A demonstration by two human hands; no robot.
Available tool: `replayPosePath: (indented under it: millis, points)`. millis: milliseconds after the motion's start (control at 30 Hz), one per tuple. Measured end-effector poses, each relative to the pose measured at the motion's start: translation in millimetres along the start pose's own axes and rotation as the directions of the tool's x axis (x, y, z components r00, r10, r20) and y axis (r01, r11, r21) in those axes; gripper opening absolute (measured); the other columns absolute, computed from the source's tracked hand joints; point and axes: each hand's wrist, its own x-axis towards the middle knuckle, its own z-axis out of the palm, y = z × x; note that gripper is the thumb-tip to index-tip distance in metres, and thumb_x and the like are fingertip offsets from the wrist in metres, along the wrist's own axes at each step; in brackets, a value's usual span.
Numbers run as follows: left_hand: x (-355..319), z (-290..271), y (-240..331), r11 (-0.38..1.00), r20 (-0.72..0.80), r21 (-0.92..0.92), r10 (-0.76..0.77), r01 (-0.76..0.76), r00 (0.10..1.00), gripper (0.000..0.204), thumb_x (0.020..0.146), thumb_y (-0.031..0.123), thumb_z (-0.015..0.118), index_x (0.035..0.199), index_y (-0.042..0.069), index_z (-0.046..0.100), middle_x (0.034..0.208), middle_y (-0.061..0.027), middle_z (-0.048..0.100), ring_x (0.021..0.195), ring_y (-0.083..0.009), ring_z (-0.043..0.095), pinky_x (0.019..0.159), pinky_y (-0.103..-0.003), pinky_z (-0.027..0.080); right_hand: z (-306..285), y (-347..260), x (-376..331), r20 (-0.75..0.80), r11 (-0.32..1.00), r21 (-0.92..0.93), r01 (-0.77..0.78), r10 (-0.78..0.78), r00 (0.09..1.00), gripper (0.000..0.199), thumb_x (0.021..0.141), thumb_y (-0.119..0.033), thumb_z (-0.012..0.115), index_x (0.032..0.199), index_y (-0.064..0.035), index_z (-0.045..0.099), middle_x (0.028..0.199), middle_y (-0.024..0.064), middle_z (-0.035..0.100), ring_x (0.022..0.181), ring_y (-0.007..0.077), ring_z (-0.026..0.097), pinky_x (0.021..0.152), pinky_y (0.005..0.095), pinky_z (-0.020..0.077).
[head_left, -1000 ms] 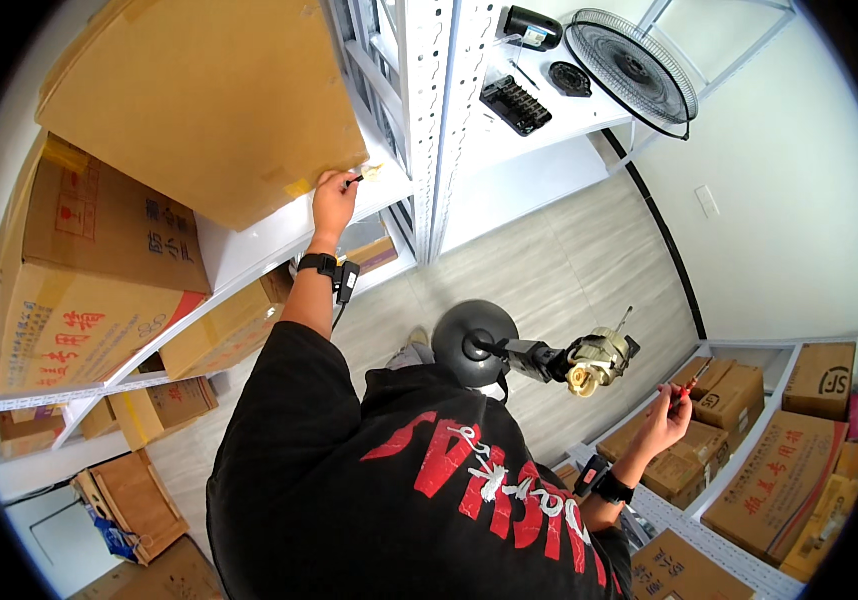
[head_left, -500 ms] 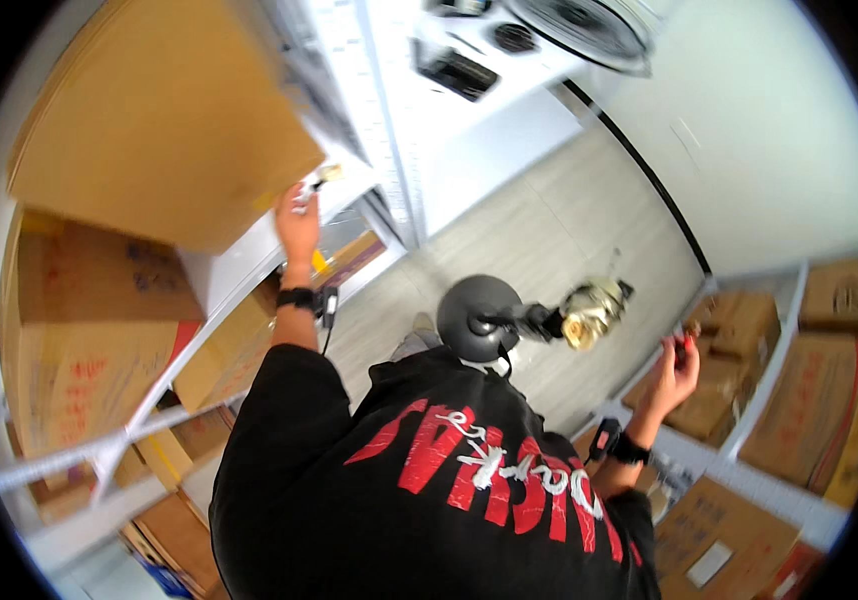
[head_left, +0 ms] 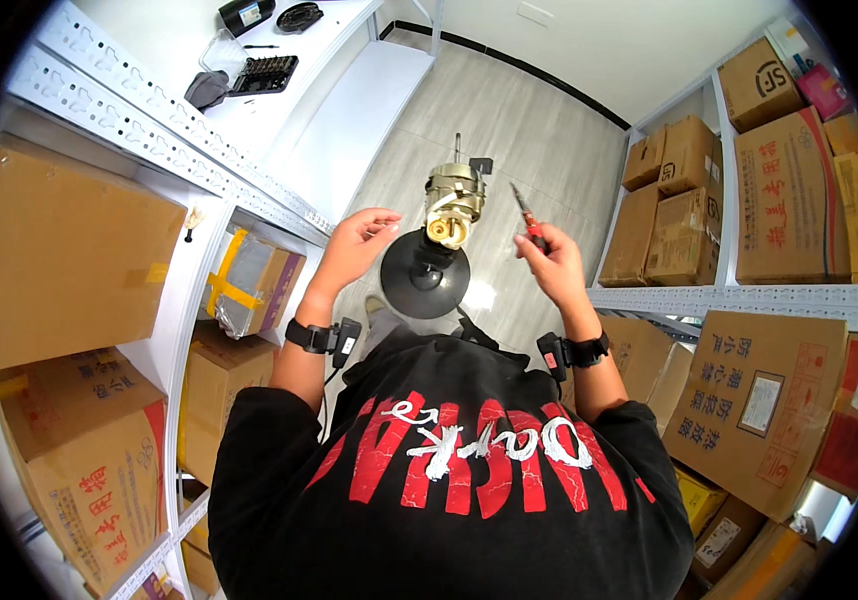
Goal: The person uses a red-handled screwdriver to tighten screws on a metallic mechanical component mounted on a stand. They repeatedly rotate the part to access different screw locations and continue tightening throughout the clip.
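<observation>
A bare fan motor (head_left: 454, 200) with its metal shaft stands on a pole over a round black base (head_left: 425, 275) on the floor in front of me. My left hand (head_left: 357, 245) hovers just left of the motor, fingers spread and empty. My right hand (head_left: 547, 262) is to the right of the motor, gripping a red-handled screwdriver (head_left: 526, 215) whose tip points up and left toward it. Both wrists wear black bands.
White metal shelving (head_left: 199, 150) on my left holds cardboard boxes (head_left: 59, 260). Its top surface carries a bit set (head_left: 261, 72) and dark fan parts (head_left: 299, 15). More stacked boxes (head_left: 779, 180) fill the shelves on my right.
My left hand came down from the shelf edge to beside the motor. My right hand rose with the screwdriver toward the motor. The view swung toward the floor aisle.
</observation>
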Motion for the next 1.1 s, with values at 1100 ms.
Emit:
replayPosePath:
  millis: [1100]
  points:
    - [-11, 71, 2, 0.935, -0.167, -0.344, -0.155, 0.09, 0.974, 0.02, 0.097, 0.012, 0.067, 0.114, 0.001, 0.066, 0.103, -0.0042, 0.07, 0.09, -0.0089, 0.062, 0.085, -0.024, 0.051, 60, 28, 28, 0.161, 0.991, 0.128, -0.044, 0.023, 0.987, 0.019, 0.091, -0.02, 0.077, 0.09, -0.0043, 0.066, 0.075, -0.005, 0.056, 0.061, 0.0046, 0.048, 0.055, 0.0231, 0.0408]
